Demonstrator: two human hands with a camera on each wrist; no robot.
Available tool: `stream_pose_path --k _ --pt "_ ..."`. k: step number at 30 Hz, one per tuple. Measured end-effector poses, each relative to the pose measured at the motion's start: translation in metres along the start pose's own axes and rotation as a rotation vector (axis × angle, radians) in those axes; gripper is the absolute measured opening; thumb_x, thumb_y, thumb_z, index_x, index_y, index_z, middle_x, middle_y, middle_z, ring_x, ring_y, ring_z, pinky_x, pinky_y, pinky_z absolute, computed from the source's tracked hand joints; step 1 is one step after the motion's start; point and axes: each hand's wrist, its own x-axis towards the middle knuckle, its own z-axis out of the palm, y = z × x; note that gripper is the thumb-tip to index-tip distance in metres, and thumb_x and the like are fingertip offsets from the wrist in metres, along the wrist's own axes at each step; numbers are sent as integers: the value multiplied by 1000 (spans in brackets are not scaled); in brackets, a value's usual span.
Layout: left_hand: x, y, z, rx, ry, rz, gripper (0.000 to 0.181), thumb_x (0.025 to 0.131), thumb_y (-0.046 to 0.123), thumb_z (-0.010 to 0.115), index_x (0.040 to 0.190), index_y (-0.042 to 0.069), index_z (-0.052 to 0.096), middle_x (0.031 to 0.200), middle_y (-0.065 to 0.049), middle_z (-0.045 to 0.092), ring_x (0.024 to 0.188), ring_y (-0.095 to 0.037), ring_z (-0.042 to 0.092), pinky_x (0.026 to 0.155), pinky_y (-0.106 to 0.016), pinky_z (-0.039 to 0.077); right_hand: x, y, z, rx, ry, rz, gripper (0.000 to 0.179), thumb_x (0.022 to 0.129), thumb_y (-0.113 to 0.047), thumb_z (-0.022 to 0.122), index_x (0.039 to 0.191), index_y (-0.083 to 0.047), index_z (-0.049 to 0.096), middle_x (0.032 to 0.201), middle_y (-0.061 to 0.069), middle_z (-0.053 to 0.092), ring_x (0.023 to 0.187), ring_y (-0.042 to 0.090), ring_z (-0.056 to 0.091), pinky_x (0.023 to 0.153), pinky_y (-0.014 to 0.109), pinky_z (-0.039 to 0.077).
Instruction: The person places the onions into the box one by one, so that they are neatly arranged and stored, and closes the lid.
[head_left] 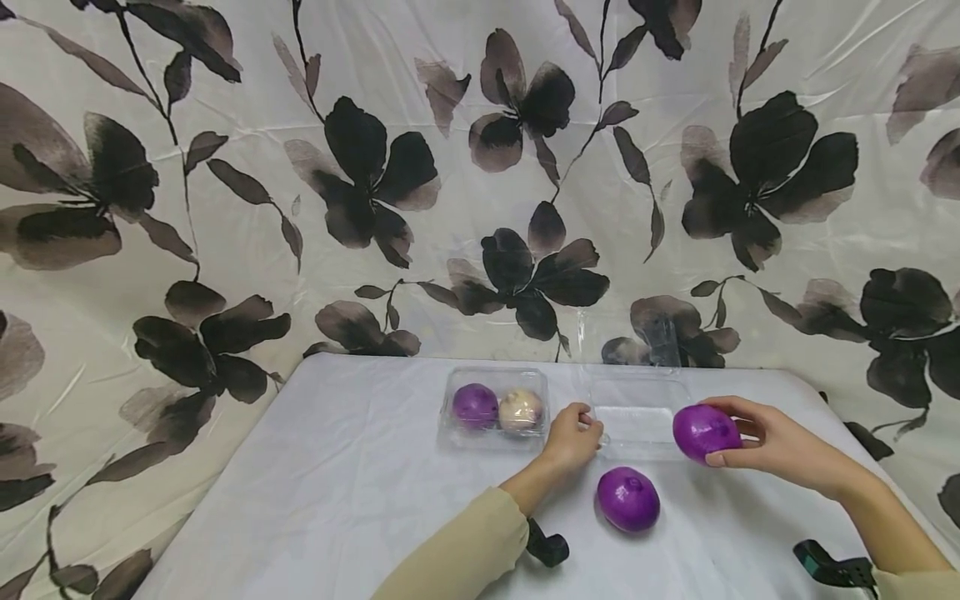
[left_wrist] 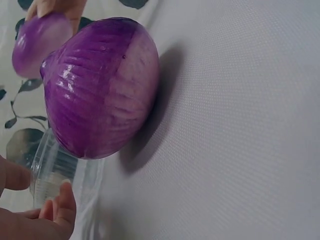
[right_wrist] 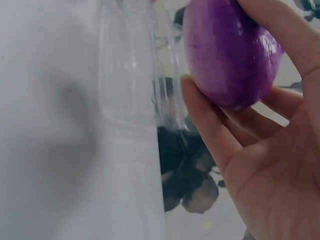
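Note:
My right hand (head_left: 772, 437) holds a purple onion (head_left: 705, 432) between thumb and fingers, raised over the right side of an open clear plastic box (head_left: 637, 421). In the right wrist view the fingers curve around the onion's underside (right_wrist: 232, 55). My left hand (head_left: 573, 437) is at the left edge of that box, thumb and fingers on either side of its rim (left_wrist: 45, 170). A second purple onion (head_left: 628, 500) lies on the table in front of the box, large in the left wrist view. The box's lid (head_left: 660, 342) stands raised at the back.
Left of my left hand, another clear plastic box (head_left: 495, 375) contains a purple onion (head_left: 475, 406) and a cream-coloured round vegetable (head_left: 521, 410). A white cloth covers the table (head_left: 322, 500). Behind its far edge hangs a flower-patterned curtain (head_left: 450, 208). Black wrist-camera mounts (head_left: 547, 546) jut from both wrists.

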Motion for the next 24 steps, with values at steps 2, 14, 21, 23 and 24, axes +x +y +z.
stream_pose_path --k 2,14,21,23,24 --pt "0 1 1 -19 5 -5 41 98 5 61 135 -10 52 103 -6 59 80 -18 71 68 -22 58 7 -1 3 -15 36 -8 69 89 -23 82 145 -2 48 139 22 56 126 44 56 84 23 58" --pt "1 6 3 -95 44 -2 43 94 -3 63 134 -13 51 107 -10 62 80 -16 71 67 -21 56 49 -3 22 -14 79 7 75 89 -31 82 148 -2 46 141 24 54 128 47 55 91 40 58" --pt "3 6 4 -145 76 -15 44 89 -9 63 132 -15 53 100 -8 60 76 -12 65 67 -19 53 71 2 40 -17 87 -13 76 87 -32 84 146 -2 47 138 22 57 121 41 60 91 43 58" --pt "3 4 5 -170 74 -19 45 88 -11 62 131 -16 53 99 -8 58 75 -14 66 67 -19 55 75 6 45 -27 92 -13 77 86 -33 84 146 -2 48 136 21 58 119 39 61 90 41 58" --pt "3 4 6 -181 73 -18 45 88 -11 61 131 -17 52 99 -8 58 75 -15 67 67 -20 56 76 7 47 -28 96 -14 77 86 -33 85 145 -2 48 136 21 58 118 38 62 90 40 57"
